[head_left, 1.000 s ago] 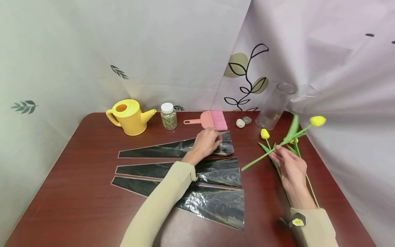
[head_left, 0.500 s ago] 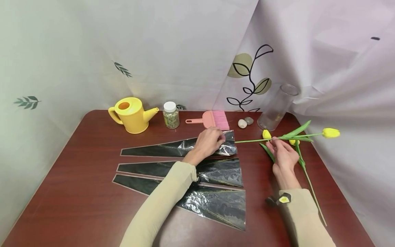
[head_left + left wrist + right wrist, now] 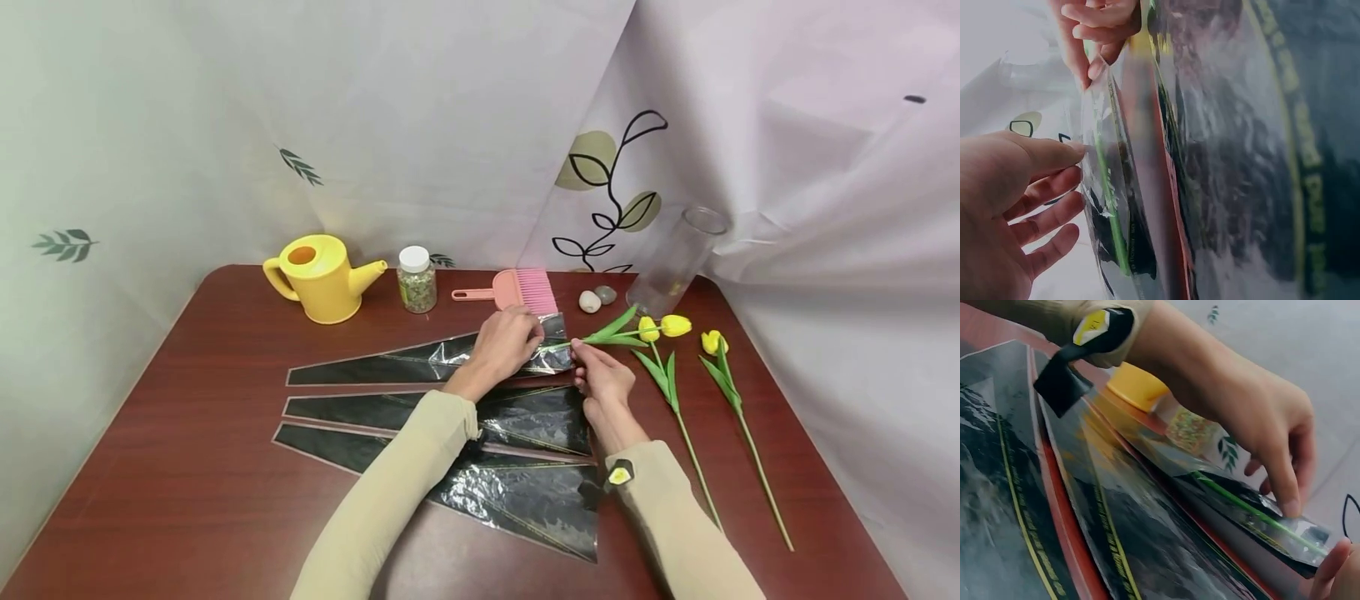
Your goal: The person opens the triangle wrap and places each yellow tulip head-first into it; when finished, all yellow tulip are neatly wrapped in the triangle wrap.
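My left hand (image 3: 504, 342) pinches the clear film near the wide end of the rearmost flower sleeve (image 3: 390, 367), a long, tapering bag with a dark side. In the left wrist view, thumb and index finger meet at the film's edge. My right hand (image 3: 603, 379) holds a yellow artificial tulip (image 3: 675, 326) by its green stem at the sleeve's mouth. Through the film, the lower stem (image 3: 1111, 212) shows inside the sleeve. The leaves and bloom stay outside, pointing right. The right wrist view shows the stem (image 3: 1254, 512) lying beneath the left fingertips.
Two more sleeves (image 3: 532, 417) (image 3: 525, 500) lie nearer me. Two tulips (image 3: 678, 408) (image 3: 738, 408) rest on the right. Along the back stand a yellow watering can (image 3: 326, 287), a jar (image 3: 417, 287), a pink brush with dustpan (image 3: 510, 288), stones (image 3: 589, 302) and a glass vase (image 3: 667, 262).
My right hand has swung the tulip level and moved it left, sliding its stem into the rearmost sleeve. My left hand has stayed at the sleeve's wide end.
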